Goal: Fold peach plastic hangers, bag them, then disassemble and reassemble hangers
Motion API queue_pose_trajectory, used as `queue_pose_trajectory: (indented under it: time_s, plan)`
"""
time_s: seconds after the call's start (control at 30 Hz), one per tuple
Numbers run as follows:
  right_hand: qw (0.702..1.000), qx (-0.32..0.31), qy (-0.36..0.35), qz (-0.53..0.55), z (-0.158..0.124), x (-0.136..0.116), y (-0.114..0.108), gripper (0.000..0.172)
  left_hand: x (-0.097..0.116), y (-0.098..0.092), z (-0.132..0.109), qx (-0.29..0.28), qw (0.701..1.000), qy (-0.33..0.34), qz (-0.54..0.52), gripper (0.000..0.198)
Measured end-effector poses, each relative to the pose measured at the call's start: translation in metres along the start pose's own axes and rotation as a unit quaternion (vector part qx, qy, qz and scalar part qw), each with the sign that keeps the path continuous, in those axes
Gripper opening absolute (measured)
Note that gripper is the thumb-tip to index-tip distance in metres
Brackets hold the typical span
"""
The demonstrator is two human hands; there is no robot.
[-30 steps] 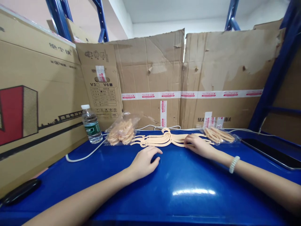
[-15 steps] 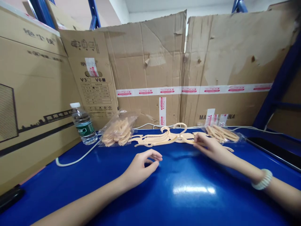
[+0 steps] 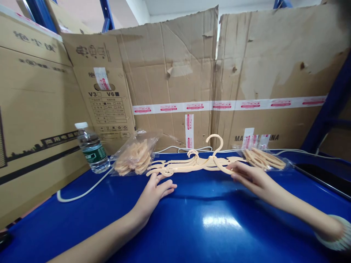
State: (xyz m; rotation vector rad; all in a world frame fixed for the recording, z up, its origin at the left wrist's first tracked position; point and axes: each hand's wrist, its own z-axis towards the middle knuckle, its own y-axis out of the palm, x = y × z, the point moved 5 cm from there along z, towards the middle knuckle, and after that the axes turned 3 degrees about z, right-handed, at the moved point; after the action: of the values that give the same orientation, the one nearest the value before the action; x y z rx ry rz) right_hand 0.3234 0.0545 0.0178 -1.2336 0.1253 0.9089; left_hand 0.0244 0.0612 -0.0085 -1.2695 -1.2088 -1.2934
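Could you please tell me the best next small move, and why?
Perhaps close the left hand on the left end of the front peach-coloured, hooked plastic hanger: the right hand holds its right arm, but the left shows no clear grip.

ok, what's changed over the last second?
The right hand has taken hold of the front hanger by its right arm and raised it, so its hook now stands above the others. The left hand has moved forward and left, its fingers at that hanger's left end; contact is unclear. Unchanged: water bottle, both bags of hangers, phone.
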Motion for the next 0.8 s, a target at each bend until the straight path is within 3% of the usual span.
queue_pose_trajectory:
  time_s: [0.23, 0.4, 0.5, 0.67, 0.8]
  plan:
    - [0.998, -0.065, 0.003, -0.02, -0.004, -0.017, 0.018, 0.028, -0.007, 0.007, -0.001, -0.064, 0.99, 0.078, 0.099, 0.091]
    - [0.997, -0.074, -0.001, 0.002, -0.006, -0.021, 0.023, 0.028, -0.003, 0.01, -0.006, -0.114, 0.974, 0.139, 0.14, 0.063]
    - [0.997, -0.057, -0.052, -0.002, -0.007, -0.023, 0.023, 0.025, 0.003, 0.009, -0.006, -0.113, 0.968, 0.145, 0.17, 0.043]
    - [0.968, 0.026, -0.169, -0.182, -0.006, -0.027, 0.014, 0.026, 0.007, 0.004, -0.002, -0.061, 0.981, 0.127, 0.133, 0.036]
    - [0.908, 0.097, -0.168, -0.372, -0.009, -0.024, 0.005, 0.023, 0.005, -0.002, 0.0, -0.009, 0.989, 0.121, 0.087, 0.035]
